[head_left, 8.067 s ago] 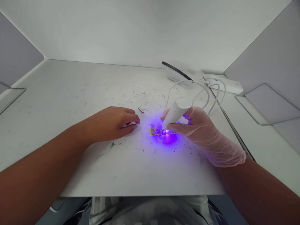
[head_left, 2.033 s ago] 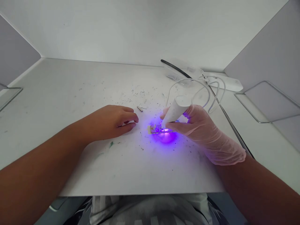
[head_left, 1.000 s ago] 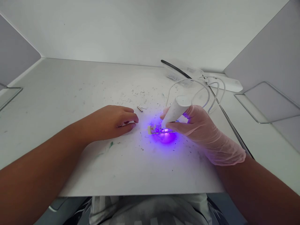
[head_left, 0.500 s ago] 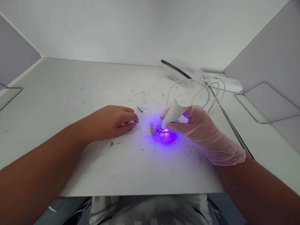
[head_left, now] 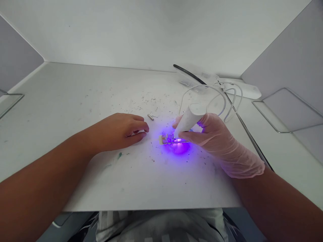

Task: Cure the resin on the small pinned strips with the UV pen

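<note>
My right hand (head_left: pixel 217 137), in a thin pink glove, grips a white corded UV lamp pen (head_left: pixel 188 121) tip-down. Its violet light falls on a small flat part (head_left: pixel 168 139) lying on the white table (head_left: pixel 75 97). My bare left hand (head_left: pixel 118 131) rests palm-down on the table a short way left of the part, fingers loosely curled, holding nothing that I can see. A small metal pin (head_left: pixel 150 117) lies just beyond its fingertips.
A white cable (head_left: pixel 214 95) loops from the pen to a white power strip (head_left: pixel 239 89) at the back right. A black cable (head_left: pixel 242 124) runs along the right side. Wire frames (head_left: pixel 290 111) stand right and left. Fine debris and a green smear (head_left: pixel 120 155) dot the table.
</note>
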`<state>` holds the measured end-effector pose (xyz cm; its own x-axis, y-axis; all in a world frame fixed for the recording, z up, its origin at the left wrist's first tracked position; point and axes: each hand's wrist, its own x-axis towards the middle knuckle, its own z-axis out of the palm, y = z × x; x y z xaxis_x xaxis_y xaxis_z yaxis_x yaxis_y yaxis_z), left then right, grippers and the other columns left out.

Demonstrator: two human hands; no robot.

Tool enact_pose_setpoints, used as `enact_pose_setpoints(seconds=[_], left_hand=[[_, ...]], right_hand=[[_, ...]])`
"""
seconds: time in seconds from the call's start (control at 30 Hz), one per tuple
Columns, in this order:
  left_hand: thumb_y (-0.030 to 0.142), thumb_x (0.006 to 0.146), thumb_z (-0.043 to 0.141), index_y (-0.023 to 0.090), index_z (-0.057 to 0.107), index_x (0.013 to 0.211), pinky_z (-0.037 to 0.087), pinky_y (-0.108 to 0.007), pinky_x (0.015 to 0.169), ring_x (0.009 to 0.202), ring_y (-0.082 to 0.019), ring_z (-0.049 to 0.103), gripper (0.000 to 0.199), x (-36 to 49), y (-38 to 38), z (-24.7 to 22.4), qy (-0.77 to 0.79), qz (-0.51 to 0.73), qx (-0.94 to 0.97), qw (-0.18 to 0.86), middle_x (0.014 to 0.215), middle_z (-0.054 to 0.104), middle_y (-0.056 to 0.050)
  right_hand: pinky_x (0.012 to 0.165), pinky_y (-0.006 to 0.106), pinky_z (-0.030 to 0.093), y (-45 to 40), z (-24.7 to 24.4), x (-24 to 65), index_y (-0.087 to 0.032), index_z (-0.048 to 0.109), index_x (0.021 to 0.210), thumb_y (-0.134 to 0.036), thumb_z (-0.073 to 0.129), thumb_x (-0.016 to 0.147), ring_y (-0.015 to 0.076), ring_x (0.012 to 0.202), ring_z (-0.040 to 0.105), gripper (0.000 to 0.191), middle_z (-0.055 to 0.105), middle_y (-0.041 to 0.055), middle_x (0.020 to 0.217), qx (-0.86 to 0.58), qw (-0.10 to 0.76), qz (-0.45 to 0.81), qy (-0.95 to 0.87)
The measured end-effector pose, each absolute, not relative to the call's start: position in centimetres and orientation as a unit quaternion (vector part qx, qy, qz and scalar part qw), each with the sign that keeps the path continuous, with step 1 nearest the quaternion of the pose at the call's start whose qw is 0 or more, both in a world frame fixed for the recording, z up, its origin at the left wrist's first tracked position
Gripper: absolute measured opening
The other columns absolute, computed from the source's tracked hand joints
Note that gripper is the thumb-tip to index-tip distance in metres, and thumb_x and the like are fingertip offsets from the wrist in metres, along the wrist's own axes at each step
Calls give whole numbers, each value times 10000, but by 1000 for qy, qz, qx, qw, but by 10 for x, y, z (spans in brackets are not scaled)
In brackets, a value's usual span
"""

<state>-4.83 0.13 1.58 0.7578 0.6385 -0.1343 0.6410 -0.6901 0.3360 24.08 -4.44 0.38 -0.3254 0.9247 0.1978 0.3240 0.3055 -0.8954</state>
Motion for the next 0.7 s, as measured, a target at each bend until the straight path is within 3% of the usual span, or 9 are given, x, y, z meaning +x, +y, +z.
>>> enact_pose_setpoints(seconds=[0.7], left_hand=[[357,1002,439,230,777,1010,433,-314,662,736,-155,654,362,-50,2,14,346,-17,921,179,911,739,-46]], right_hand=[[721,347,594,-43,2,241,-241,755,907,-262,807,813,182,816,733,109,785,-1,886,-430,386,399,-712]])
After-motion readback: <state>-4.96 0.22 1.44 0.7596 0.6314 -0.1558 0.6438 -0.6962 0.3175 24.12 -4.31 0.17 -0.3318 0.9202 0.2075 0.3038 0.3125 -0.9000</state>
